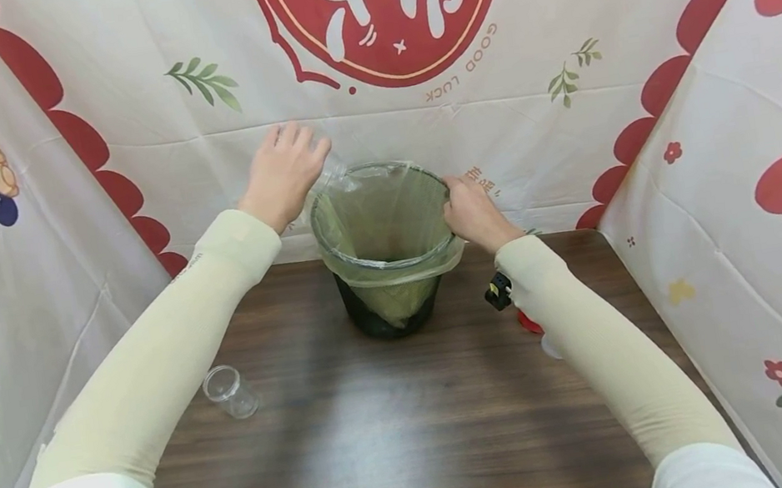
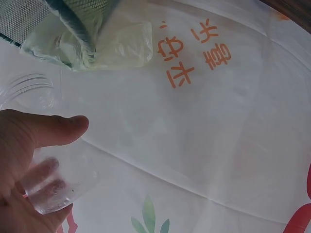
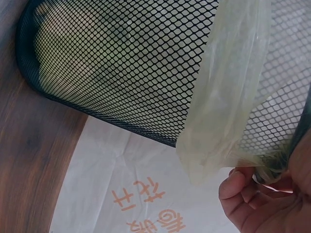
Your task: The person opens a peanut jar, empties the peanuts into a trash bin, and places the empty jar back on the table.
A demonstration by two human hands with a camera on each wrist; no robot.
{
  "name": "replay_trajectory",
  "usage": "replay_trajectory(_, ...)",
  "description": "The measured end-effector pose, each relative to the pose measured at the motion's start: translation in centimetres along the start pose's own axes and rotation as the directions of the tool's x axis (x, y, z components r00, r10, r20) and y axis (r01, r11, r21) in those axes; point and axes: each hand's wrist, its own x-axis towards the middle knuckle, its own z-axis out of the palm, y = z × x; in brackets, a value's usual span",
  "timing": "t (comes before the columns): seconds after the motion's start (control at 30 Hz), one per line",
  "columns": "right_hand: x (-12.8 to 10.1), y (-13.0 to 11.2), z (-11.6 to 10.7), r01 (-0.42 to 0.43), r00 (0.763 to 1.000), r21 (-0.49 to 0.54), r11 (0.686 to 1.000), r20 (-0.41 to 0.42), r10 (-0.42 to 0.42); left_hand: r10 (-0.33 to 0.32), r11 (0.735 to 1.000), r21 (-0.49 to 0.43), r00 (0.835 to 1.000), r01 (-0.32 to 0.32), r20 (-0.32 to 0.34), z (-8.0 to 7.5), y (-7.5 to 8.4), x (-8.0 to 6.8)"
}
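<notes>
A black mesh bin (image 1: 393,318) lined with a pale green plastic bag (image 1: 401,263) stands at the back middle of the wooden table (image 1: 404,436). My right hand (image 1: 471,211) grips the bin's right rim, fingers curled over the bag edge; in the right wrist view the right hand (image 3: 252,199) pinches the rim below the mesh bin (image 3: 131,63) and the bag (image 3: 228,97). My left hand (image 1: 283,171) holds a clear plastic cup (image 1: 330,170) just above the bin's left rim. The left wrist view shows the left hand (image 2: 29,141) around the cup (image 2: 51,187), with the bin (image 2: 73,19) above.
A second clear cup (image 1: 229,391) lies on its side on the table at the left. A small black and red object (image 1: 500,292) sits partly hidden under my right forearm. Printed white cloth walls (image 1: 725,143) close in the table on three sides.
</notes>
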Motion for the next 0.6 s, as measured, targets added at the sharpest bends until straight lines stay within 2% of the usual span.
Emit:
replay_trajectory(0.23, 0.06, 0.14, 0.04, 0.024, 1.0, 0.009, 1.0, -0.009, -0.024, -0.005, 1.0, -0.018, 1.0, 0.005, 0.001, -0.29, -0.26, -0.18)
replay_trajectory(0.6, -0.02, 0.02, -0.8, 0.036, 0.999, -0.045, 0.998, 0.04, -0.034, -0.009, 0.999, -0.031, 0.999, 0.007, -0.039, -0.65, -0.14, 0.14)
